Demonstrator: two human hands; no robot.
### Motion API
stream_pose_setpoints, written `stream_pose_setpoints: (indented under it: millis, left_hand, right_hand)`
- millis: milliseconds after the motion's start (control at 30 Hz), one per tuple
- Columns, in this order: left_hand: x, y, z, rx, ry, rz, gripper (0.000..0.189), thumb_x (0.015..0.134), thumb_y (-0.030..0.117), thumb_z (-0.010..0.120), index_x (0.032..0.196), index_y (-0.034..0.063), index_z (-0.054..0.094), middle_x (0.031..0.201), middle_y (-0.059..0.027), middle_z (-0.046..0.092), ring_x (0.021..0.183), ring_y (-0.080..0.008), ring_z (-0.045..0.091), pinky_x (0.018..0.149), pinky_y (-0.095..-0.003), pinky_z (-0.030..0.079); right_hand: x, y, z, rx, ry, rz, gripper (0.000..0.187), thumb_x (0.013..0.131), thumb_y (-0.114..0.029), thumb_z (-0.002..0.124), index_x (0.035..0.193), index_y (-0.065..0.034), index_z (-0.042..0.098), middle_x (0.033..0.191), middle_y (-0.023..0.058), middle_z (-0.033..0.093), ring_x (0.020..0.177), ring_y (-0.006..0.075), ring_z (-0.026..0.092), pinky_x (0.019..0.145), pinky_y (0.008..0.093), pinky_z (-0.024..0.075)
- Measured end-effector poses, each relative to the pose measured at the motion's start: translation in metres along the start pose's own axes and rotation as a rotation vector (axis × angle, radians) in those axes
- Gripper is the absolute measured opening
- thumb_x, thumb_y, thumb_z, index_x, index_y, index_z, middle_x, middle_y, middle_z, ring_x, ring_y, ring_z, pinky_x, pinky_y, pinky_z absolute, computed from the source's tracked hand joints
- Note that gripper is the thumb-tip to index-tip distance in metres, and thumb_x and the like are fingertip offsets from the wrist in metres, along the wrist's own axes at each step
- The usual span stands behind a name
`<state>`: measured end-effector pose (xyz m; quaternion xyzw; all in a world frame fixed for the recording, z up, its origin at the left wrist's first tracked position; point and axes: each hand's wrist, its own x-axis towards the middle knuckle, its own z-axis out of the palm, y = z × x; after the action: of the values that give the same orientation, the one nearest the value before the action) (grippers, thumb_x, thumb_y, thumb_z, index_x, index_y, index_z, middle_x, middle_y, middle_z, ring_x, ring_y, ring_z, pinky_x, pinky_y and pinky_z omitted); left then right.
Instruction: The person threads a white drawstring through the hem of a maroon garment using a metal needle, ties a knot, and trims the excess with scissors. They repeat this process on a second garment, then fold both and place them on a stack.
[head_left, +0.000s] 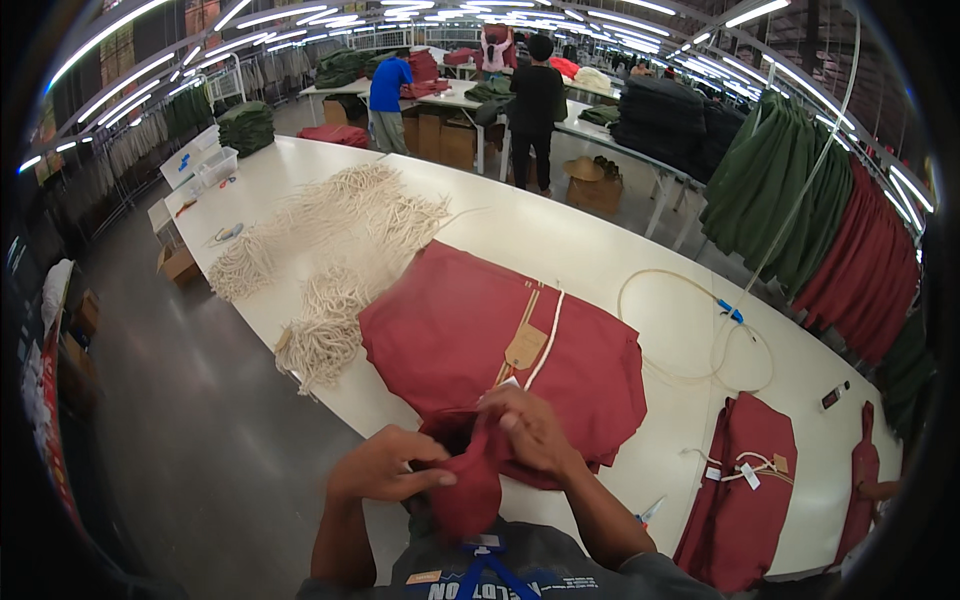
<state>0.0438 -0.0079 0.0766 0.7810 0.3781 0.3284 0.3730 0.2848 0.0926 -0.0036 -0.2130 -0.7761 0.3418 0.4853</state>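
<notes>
A stack of red fabric pieces (450, 322) lies on the white table before me. Its top piece carries a brown hang tag (525, 346), striped tape and a white cord (553, 322). At the near edge of the stack, my left hand (397, 461) pinches a raised red fabric part (469, 495) between thumb and fingers. My right hand (525, 431) grips the same part a little higher, close to a white label. The underside of the fabric between the hands is hidden.
Bundles of cream cord (322, 322) lie left of the stack. To the right are folded red fabric (750, 480), scissors (649, 514), a small bottle (835, 395) and a blue air gun (729, 311) on a coiled hose. A co-worker's arm shows at far right; others stand beyond the table.
</notes>
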Motion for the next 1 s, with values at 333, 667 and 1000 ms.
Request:
stream_pose_setpoints:
  millis: [333, 667, 1000]
  left_hand:
    - [0.056, -0.037, 0.041, 0.027, -0.220, -0.048, 0.024, 0.090, 0.023, 0.074, 0.104, 0.0035, 0.071, 0.089, -0.0131, 0.072, 0.082, -0.0292, 0.070, 0.073, -0.0385, 0.052]
    - [0.095, -0.070, 0.064, 0.227, -0.339, -0.073, 0.024, 0.089, 0.030, 0.072, 0.101, 0.0089, 0.073, 0.089, -0.0144, 0.072, 0.086, -0.0354, 0.068, 0.073, -0.0447, 0.052]
    - [0.114, -0.076, 0.032, 0.158, -0.456, 0.061, 0.022, 0.090, 0.029, 0.071, 0.101, 0.0095, 0.075, 0.088, -0.0133, 0.072, 0.083, -0.0328, 0.069, 0.072, -0.0430, 0.052]
  right_hand:
    - [-0.050, -0.063, -0.088, -0.121, -0.166, 0.741, 0.027, 0.094, -0.016, 0.076, 0.075, 0.0000, 0.065, 0.058, 0.0013, 0.054, 0.056, 0.0055, 0.045, 0.050, 0.0291, 0.0371]
    - [-0.092, -0.068, -0.110, -0.328, 0.189, 0.571, 0.012, 0.089, -0.011, 0.076, 0.086, -0.0008, 0.071, 0.073, 0.0033, 0.065, 0.067, 0.0089, 0.056, 0.061, 0.0268, 0.0454]
    - [-0.065, -0.088, -0.040, -0.555, 0.016, 0.640, 0.014, 0.090, -0.020, 0.072, 0.093, -0.0065, 0.070, 0.087, 0.0089, 0.069, 0.080, 0.0285, 0.068, 0.070, 0.0386, 0.0537]
